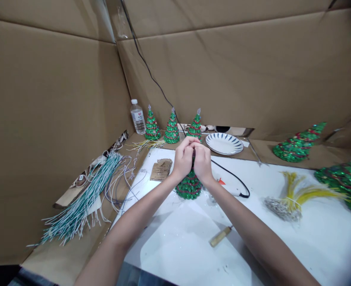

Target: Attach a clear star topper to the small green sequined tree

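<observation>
A small green tinsel Christmas tree (189,186) with red garland stands upright on the white work surface (169,242). Around its upper part, my left hand (184,157) and my right hand (202,159) are closed together from both sides, fingers meeting over the top. They cover the tip, so whatever is there is hidden. In front and to the right lies an awl-like tool (220,236) with a wooden handle. Behind my right forearm, a white tool with a black cord (235,188) is partly covered.
Three decorated trees (171,129) and a water bottle (137,117) line the back, beside a striped plate (224,143). Teal and white wires (83,202) lie left, near a cardboard scrap (161,169). Yellow wire bundles (294,198) and larger trees (297,145) are right. Cardboard walls (238,71) enclose everything.
</observation>
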Demonstrator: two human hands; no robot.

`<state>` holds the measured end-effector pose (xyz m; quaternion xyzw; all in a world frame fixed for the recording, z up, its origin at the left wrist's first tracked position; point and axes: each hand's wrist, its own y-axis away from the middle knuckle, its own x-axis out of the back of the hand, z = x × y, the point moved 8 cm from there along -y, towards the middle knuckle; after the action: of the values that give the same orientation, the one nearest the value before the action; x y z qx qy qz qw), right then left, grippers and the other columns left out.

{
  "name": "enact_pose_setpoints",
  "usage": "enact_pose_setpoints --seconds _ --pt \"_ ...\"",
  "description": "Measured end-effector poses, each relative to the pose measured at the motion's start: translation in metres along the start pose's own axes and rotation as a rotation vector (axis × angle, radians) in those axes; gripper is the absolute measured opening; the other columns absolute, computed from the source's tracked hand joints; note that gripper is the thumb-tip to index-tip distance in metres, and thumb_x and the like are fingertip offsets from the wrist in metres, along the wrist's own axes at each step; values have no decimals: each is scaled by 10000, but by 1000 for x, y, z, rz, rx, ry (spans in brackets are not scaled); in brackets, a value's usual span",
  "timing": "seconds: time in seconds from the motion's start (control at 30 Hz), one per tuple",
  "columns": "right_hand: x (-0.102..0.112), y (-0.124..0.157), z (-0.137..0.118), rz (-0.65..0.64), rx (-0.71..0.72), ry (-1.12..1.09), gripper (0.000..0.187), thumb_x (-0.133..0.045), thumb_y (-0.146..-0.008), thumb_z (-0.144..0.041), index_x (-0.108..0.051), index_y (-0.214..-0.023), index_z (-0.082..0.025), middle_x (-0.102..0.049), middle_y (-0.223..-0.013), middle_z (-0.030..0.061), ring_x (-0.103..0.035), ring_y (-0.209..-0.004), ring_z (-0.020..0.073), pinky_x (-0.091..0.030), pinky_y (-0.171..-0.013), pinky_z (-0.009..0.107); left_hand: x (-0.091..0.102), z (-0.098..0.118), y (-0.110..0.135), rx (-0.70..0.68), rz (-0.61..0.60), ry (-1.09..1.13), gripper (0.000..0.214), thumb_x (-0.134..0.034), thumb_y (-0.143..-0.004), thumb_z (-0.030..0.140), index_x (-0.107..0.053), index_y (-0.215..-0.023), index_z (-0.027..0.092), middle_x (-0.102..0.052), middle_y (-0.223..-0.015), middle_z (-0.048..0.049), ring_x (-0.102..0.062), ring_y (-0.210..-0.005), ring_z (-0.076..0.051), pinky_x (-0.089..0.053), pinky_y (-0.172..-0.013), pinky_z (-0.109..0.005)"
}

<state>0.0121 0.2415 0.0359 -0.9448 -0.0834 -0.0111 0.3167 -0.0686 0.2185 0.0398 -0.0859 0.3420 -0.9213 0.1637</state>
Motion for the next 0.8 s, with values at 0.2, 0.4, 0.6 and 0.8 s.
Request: enact_pose_setpoints --seconds 0.2,0.4,0.6,0.8 --pt "0 0 0 -4 1 4 254 -336 -797 -236 -479 -589 -209 -523 -598 -4 -456 -618 151 -377 -584 268 0 0 -1 -1 4 3 226 -336 -806 191 -552 -869 198 -616 -862 -30 -570 -827 -169 -458 -771 -280" --pt "0 0 0 -1 4 2 252 -341 -797 -234 -474 -584 -205 -515 -595 -8 -449 -607 144 -371 -580 265 0 1 -1 -1 2 11 227 -340 -801 195 -555 -874 189 -608 -852 -30 -568 -821 -167 -455 -765 -278" --pt "0 0 0 2 0 10 250 -338 -797 -236 -458 -579 -208 -510 -592 -7 -455 -615 147 -376 -585 265 0 0 0 9 2 6 230 -334 -806 203 -552 -875 192 -610 -863 -33 -569 -833 -170 -457 -778 -285" --pt "0 0 1 1 1 10 249 -333 -795 -232 -467 -586 -209 -511 -591 -6 -458 -622 150 -381 -587 265 0 -1 -1 14 -1 5 235 -331 -803 207 -552 -881 189 -608 -869 -34 -571 -835 -168 -461 -773 -278"
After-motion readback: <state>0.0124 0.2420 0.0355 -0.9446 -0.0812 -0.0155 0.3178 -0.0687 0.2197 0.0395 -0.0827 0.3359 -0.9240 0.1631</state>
